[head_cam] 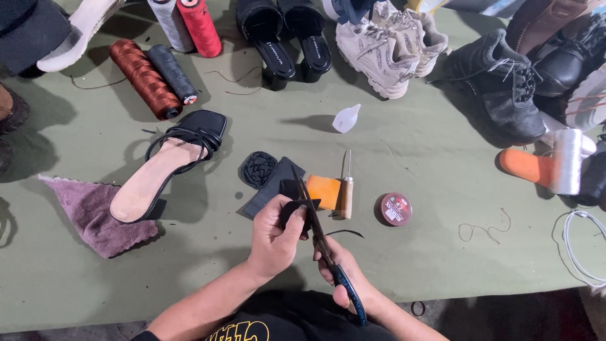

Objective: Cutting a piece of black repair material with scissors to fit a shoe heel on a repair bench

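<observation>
My left hand (pixel 274 237) pinches a small black piece of material (pixel 297 210) between thumb and fingers, low in the middle of the head view. My right hand (pixel 341 271) grips a pair of scissors (pixel 315 221) by blue-black handles, the long blades pointing up and away, crossing the black piece. A thin black strip (pixel 346 233) lies just right of the blades on the green table cover (pixel 410 158).
A black strappy sandal (pixel 167 167) and a purple cloth (pixel 95 211) lie left. An awl with wooden handle (pixel 347 192), an orange patch (pixel 325 189), black sole pieces (pixel 262 170), a round tin (pixel 394 209) and a white glue bottle (pixel 346 118) sit ahead. Thread spools, sneakers and boots line the far edge.
</observation>
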